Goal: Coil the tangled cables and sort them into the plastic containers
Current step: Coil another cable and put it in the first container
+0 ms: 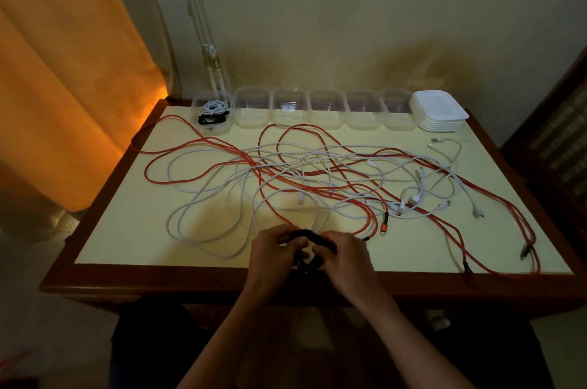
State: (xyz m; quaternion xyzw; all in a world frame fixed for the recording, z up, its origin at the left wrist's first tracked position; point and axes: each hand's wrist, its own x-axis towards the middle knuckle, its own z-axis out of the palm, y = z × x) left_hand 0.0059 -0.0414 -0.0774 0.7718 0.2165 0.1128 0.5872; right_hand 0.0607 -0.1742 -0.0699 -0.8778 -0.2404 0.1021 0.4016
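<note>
Both hands, left hand (275,249) and right hand (341,253), grip a black cable (306,233) mid-coil at the surface's (127,230) six o'clock edge; next, likely the eleven o'clock container (212,115).

Dim, murky light with a warm orange glow through the curtain (63,77) far left of the left hand (274,250) — soft shadows near both hands, edges bowed by wide-angle distortion.

Your left hand (275,249) at 6 o'clock, fingers curled, gripping | your right hand (341,253) beside it, curled, gripping | forearms converge from below
</note>
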